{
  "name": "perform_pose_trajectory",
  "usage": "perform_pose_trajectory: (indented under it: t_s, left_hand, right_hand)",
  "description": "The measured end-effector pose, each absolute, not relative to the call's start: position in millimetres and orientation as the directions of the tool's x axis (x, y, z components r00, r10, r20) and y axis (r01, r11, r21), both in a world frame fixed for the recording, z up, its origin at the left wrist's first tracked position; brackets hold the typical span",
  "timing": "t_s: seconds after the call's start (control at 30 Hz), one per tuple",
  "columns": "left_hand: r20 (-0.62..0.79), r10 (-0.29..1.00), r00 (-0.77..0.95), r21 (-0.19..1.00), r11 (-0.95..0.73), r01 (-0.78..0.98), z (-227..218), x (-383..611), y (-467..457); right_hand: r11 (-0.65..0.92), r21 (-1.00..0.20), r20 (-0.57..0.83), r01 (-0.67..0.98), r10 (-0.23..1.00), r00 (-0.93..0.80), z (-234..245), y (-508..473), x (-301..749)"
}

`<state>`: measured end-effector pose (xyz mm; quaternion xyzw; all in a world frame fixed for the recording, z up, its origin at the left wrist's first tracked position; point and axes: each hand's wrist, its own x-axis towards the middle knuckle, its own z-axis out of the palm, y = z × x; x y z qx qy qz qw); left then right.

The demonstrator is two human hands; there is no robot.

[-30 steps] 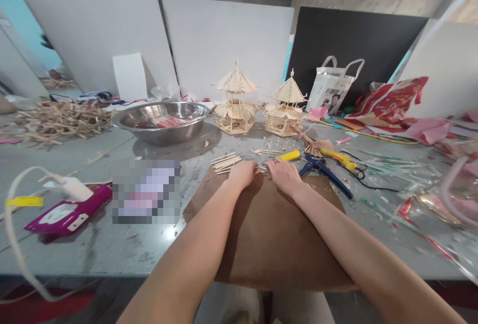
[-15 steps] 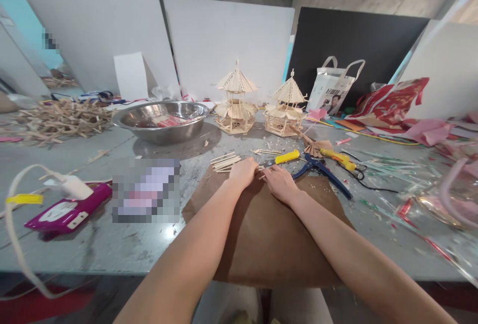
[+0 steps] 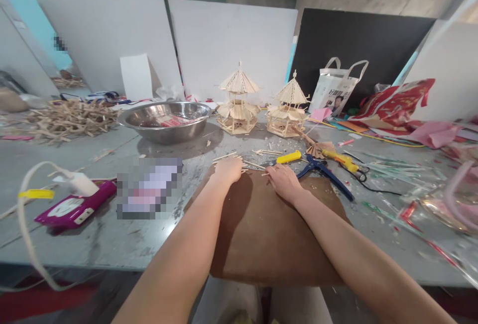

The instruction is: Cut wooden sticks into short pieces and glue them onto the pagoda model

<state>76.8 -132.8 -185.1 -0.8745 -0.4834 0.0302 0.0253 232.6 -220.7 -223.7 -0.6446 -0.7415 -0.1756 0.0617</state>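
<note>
My left hand [image 3: 228, 169] rests knuckles-up on a small pile of thin wooden sticks [image 3: 226, 157] at the far edge of a brown cardboard sheet [image 3: 269, 234], its fingers curled down onto them. My right hand [image 3: 283, 182] lies a little to the right on the same sheet. Its fingers are pinched, and a short wooden stick [image 3: 265, 174] pokes out at the fingertips. More loose sticks [image 3: 251, 164] lie between the two hands.
Two stick-built pagoda models [image 3: 239, 100] [image 3: 289, 107] stand behind, beside a steel bowl [image 3: 166, 120]. A yellow-handled tool [image 3: 288, 157], blue pliers [image 3: 324, 172] and a yellow glue gun [image 3: 338, 157] lie right of my hands. A purple box [image 3: 74, 209] and a stick heap [image 3: 70, 117] are left.
My left hand has moved left from beside the right hand onto the stick pile. The right hand has drawn slightly back onto the cardboard. The view shifted a little.
</note>
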Motion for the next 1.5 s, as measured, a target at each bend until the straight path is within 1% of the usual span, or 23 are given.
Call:
perform_pose_trajectory:
  t_s: [0.13, 0.27, 0.37, 0.43, 0.47, 0.5, 0.53, 0.57, 0.6, 0.63, 0.67, 0.73, 0.8, 0.87, 0.97, 1.07, 1.17, 1.33, 1.43, 1.5]
  left_hand:
    - [-0.008, 0.847, 0.531, -0.056, -0.53, 0.846, -186, 74, -129]
    - [0.025, 0.86, 0.509, -0.012, -0.509, 0.861, -188, 70, -125]
    - [0.057, 0.888, 0.455, 0.019, -0.457, 0.889, -192, 68, -121]
    - [0.113, 0.904, 0.412, 0.073, -0.421, 0.904, -193, 69, -121]
    - [0.138, 0.905, 0.403, 0.13, -0.42, 0.898, -193, 71, -121]
    - [0.155, 0.896, 0.416, 0.219, -0.442, 0.87, -193, 75, -123]
    - [0.169, 0.877, 0.45, 0.337, -0.48, 0.81, -194, 79, -125]
    - [0.168, 0.847, 0.504, 0.475, -0.518, 0.711, -194, 84, -129]
    - [0.171, 0.805, 0.568, 0.617, -0.537, 0.575, -195, 90, -132]
    - [0.163, 0.771, 0.615, 0.735, -0.511, 0.445, -196, 96, -137]
    - [0.144, 0.745, 0.651, 0.819, -0.459, 0.344, -197, 101, -141]
    - [0.122, 0.702, 0.701, 0.911, -0.36, 0.202, -201, 109, -149]
    - [0.136, 0.667, 0.733, 0.944, -0.313, 0.109, -204, 114, -154]
    - [0.169, 0.644, 0.746, 0.947, -0.315, 0.057, -205, 116, -157]
    - [0.18, 0.615, 0.768, 0.917, -0.387, 0.095, -206, 115, -158]
    - [0.118, 0.568, 0.814, 0.888, -0.427, 0.169, -207, 115, -158]
    - [0.073, 0.528, 0.846, 0.889, -0.42, 0.185, -209, 114, -157]
    - [0.091, 0.465, 0.88, 0.851, -0.496, 0.174, -210, 113, -153]
    - [0.137, 0.47, 0.872, 0.821, -0.547, 0.166, -209, 115, -153]
    - [0.14, 0.483, 0.864, 0.808, -0.56, 0.182, -209, 116, -155]
  right_hand:
    - [0.106, 0.163, 0.326, 0.981, 0.933, -0.155, -223, -221, 234]
    - [0.151, 0.099, 0.366, 0.984, 0.914, -0.177, -222, -221, 235]
    - [0.208, -0.006, 0.45, 0.978, 0.874, -0.183, -221, -221, 235]
    - [0.248, -0.13, 0.527, 0.96, 0.838, -0.145, -221, -221, 235]
    - [0.267, -0.213, 0.563, 0.94, 0.82, -0.106, -221, -221, 236]
    - [0.284, -0.312, 0.59, 0.906, 0.806, -0.05, -221, -221, 237]
    - [0.296, -0.426, 0.6, 0.855, 0.799, 0.022, -220, -220, 237]
    - [0.303, -0.544, 0.588, 0.782, 0.803, 0.098, -220, -220, 238]
    - [0.302, -0.653, 0.554, 0.694, 0.816, 0.165, -219, -220, 239]
    - [0.298, -0.744, 0.506, 0.598, 0.836, 0.214, -219, -219, 240]
    - [0.29, -0.814, 0.454, 0.504, 0.858, 0.239, -218, -219, 241]
    - [0.276, -0.89, 0.373, 0.364, 0.899, 0.23, -216, -219, 242]
    - [0.269, -0.92, 0.33, 0.285, 0.925, 0.191, -215, -218, 242]
    - [0.263, -0.934, 0.306, 0.244, 0.938, 0.162, -214, -218, 241]
    - [0.254, -0.947, 0.286, 0.198, 0.947, 0.15, -215, -218, 240]
    - [0.26, -0.951, 0.277, 0.166, 0.956, 0.094, -215, -218, 240]
    - [0.271, -0.938, 0.286, 0.216, 0.957, 0.044, -215, -219, 240]
    - [0.29, -0.888, 0.313, 0.357, 0.95, 0.006, -219, -220, 240]
    - [0.257, -0.843, 0.297, 0.473, 0.955, 0.01, -227, -218, 242]
    - [0.236, -0.825, 0.28, 0.513, 0.96, 0.01, -230, -216, 244]
